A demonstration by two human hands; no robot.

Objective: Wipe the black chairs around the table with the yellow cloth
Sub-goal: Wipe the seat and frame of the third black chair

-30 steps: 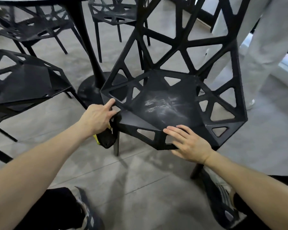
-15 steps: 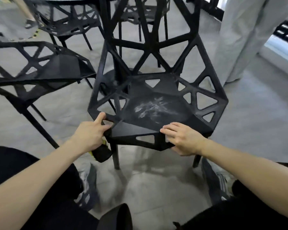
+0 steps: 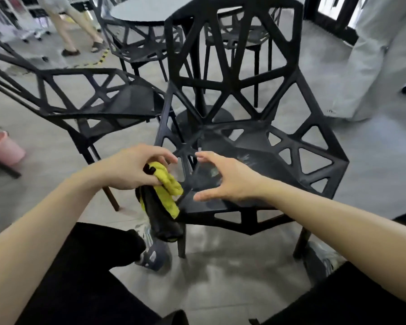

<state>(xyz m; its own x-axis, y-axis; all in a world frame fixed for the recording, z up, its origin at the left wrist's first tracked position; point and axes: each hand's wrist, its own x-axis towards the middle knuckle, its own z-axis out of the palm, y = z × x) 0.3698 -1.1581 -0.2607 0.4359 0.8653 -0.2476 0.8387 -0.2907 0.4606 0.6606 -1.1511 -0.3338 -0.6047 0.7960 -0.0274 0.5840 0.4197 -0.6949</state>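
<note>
Pink bucket: one, on the floor at far left.
Left hand: grips the one yellow cloth, which hangs beside the near chair's front corner.
Right hand: fingers spread, holding nothing, above the near chair seat.
Black chairs: four visible around one desk.

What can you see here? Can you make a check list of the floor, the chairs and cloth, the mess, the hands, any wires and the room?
Surface: grey tiled floor, bare where it shows.
Job's things: near black chair upright, whitish smudges on its seat; yellow cloth bunched, hanging down at the chair's front corner.
Clutter: pink bucket on the floor, far left.
Hands: left hand grips the cloth; right hand spread open above the seat, holding nothing.
Cables: nothing seen.
Surroundings: second black chair at left, round table behind, people standing nearby.
</note>
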